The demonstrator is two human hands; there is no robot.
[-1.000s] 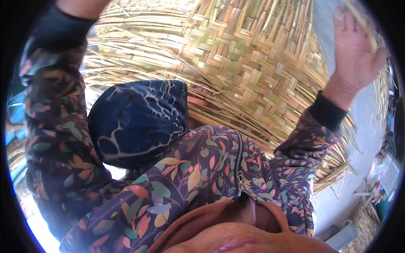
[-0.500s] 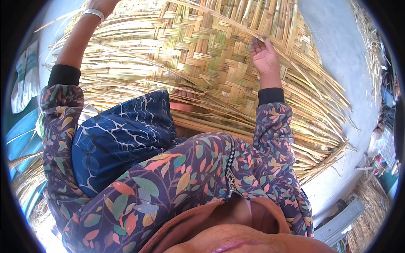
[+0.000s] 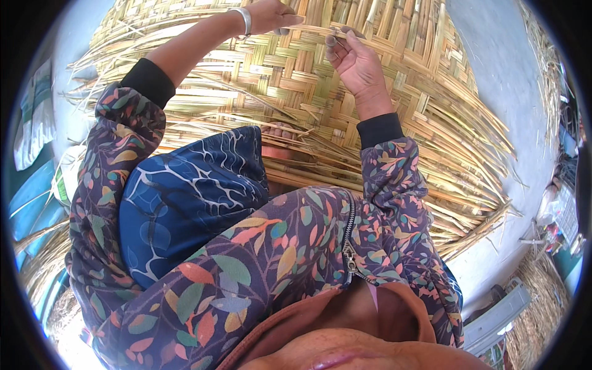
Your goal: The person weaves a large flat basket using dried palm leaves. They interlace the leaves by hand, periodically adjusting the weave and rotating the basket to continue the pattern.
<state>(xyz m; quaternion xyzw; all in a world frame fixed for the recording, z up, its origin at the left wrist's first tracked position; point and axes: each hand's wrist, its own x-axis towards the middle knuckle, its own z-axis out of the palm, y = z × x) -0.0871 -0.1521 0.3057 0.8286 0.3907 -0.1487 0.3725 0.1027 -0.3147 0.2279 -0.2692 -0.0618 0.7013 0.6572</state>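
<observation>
Matting comes first: a large straw-coloured woven mat of flat reed strips lies on the pale grey floor, loose strip ends fanning toward its right edge. Left hand, wearing a silver bangle, pinches a long loose reed strip near the mat's upper part. Right hand, just beside it, has fingers curled closed on the same strip.
</observation>
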